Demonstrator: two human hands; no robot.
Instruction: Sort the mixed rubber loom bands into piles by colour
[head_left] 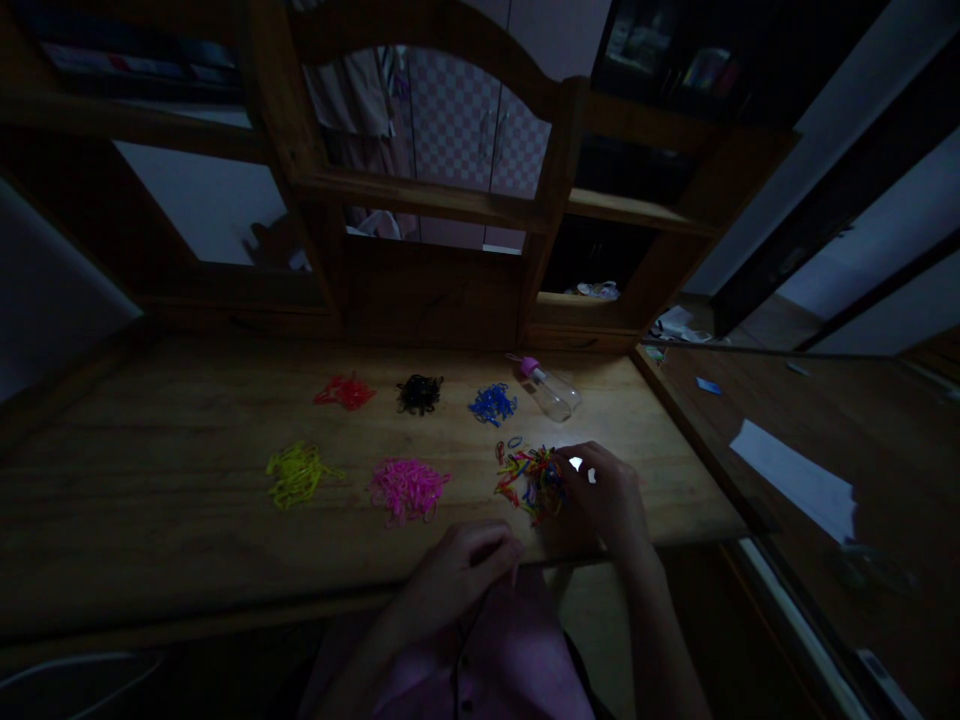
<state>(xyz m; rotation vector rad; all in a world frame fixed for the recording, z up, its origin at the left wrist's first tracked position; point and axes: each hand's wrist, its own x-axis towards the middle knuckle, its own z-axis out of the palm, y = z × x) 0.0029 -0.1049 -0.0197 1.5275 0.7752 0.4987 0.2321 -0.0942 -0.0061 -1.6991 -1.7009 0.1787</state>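
Note:
My right hand (606, 490) reaches into a mixed-colour pile of small rubber bands (534, 482), its thumb and forefinger pinched together at the pile's right side. What they pinch is too small and dark to make out. At the table's front edge, over my lap, my left hand (466, 570) is closed with thumb and fingers together; anything inside it is hidden. Sorted by colour, other bands lie in separate heaps: yellow (298, 474), pink (409, 489), red (345, 391), black (420, 394) and blue (493, 403). A loose blue band (514, 442) and a brownish band (500, 452) sit just above the mixed pile.
A clear bottle with a pink cap (551, 390) lies on the wooden table (187, 540) behind the mixed pile. Wooden shelving (431, 200) rises along the back. To the right, another brown surface holds a white paper (795, 480). The room is dim.

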